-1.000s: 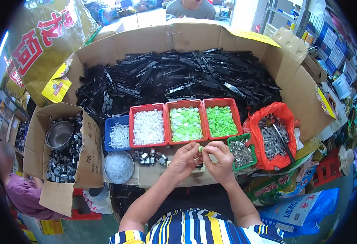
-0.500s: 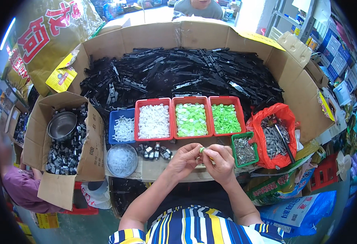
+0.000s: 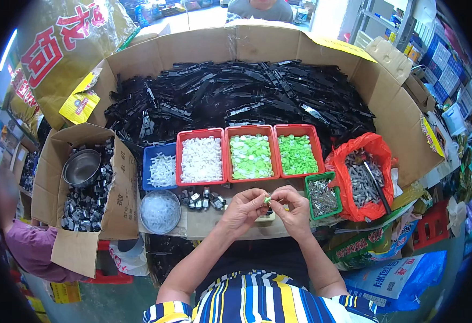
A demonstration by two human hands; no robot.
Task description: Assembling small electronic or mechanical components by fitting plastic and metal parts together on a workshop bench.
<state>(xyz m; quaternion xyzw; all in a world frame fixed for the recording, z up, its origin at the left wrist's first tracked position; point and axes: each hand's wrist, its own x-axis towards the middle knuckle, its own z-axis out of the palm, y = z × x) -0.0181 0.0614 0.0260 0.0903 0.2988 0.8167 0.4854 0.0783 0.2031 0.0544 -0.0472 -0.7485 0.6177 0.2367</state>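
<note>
My left hand (image 3: 245,209) and my right hand (image 3: 293,207) meet over the front edge of the work surface, fingertips pinched together on a small green plastic part (image 3: 267,199). Just beyond them stand three red trays: one of white parts (image 3: 201,158), one of pale green caps (image 3: 251,155), one of brighter green parts (image 3: 297,154). A few small black assembled pieces (image 3: 202,199) lie left of my left hand. A green tray of metal pins (image 3: 320,196) sits right of my right hand.
A big cardboard box holds a heap of black plastic strips (image 3: 236,99). A blue tray (image 3: 160,169), a round clear tub (image 3: 160,210), a red bag of metal screws (image 3: 362,180) and a side box with a steel bowl (image 3: 81,167) surround the trays. Another person (image 3: 23,237) sits at the left.
My hands stay pinched together at the same spot on the small green part; only the fingers shift slightly. The camera view has tilted a little.
</note>
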